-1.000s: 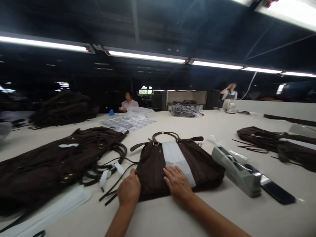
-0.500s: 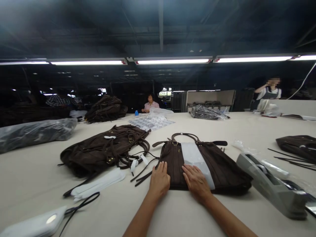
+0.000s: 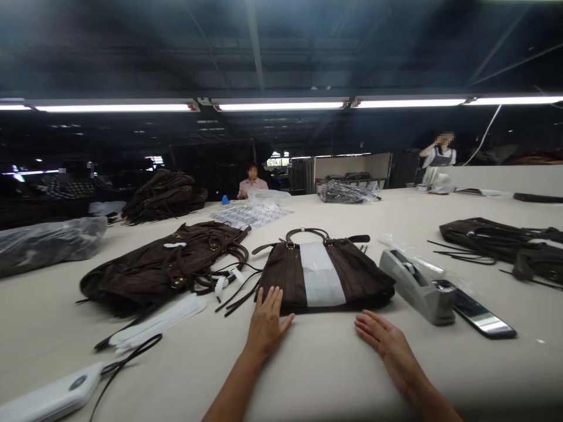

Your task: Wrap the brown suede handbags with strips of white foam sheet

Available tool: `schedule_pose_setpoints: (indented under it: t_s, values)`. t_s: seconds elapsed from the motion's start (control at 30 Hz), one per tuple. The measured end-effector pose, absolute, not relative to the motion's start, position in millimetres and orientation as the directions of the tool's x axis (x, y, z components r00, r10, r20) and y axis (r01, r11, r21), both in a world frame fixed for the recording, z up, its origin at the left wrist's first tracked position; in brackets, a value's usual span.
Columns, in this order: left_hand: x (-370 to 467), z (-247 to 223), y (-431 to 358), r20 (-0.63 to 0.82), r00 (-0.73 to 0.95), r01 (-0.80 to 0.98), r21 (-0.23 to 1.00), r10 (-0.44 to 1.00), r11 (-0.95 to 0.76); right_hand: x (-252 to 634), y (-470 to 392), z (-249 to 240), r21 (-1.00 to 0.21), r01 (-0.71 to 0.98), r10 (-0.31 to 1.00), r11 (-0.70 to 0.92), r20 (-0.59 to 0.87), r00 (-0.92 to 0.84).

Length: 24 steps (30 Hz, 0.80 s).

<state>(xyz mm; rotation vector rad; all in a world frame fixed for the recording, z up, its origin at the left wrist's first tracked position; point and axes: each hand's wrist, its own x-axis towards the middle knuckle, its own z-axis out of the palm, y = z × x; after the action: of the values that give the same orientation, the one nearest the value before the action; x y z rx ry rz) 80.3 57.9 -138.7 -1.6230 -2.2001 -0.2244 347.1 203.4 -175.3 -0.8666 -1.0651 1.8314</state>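
A dark brown handbag (image 3: 284, 275) lies on the table in front of me, its two handles pointing away. Down its middle runs a broad white strip (image 3: 323, 275). My left hand (image 3: 267, 322) is spread out, fingertips at the bag's lower left corner. Just short of the bag's lower right edge, my right hand (image 3: 382, 340) is stretched out, palm turned inward, holding nothing. Beside the bag on the right stands a grey tape dispenser (image 3: 417, 287), with a dark phone (image 3: 479, 310) next to it.
Several brown bags (image 3: 145, 269) lie at left, near white paper strips (image 3: 153, 322) and a white device with a black cord (image 3: 57, 392). More brown bags (image 3: 484, 234) lie at right. Plastic-wrapped goods (image 3: 347, 192) are further back. Co-workers (image 3: 253, 183) are beyond the table.
My right hand has come off the bag and moved right, toward me. My left hand stays at the bag's left corner. The view has turned right, showing more of the phone and right-hand bags.
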Motion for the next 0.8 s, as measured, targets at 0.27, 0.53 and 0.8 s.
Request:
schedule_pose_setpoints:
  t_s: [0.27,0.53,0.8]
  values:
    - [93.1,-131.4,108.7,0.339,-0.297,0.936,-0.084,0.893,0.343,324.0,242.8,-144.7,-0.781,-0.317,0.785,-0.539,-0.329,-0.525]
    - [84.8,-138.0,127.8,0.255,-0.382,0.872,-0.220,0.888,0.438,288.3,245.4,-140.9,-0.603,-0.621,0.863,-0.500,-0.291,-0.413]
    - [83.0,-131.6,125.6,0.175,-0.390,0.851,-0.307,0.904,0.426,290.3,247.2,-142.6,-0.567,-0.656,0.865,-0.498,-0.267,-0.425]
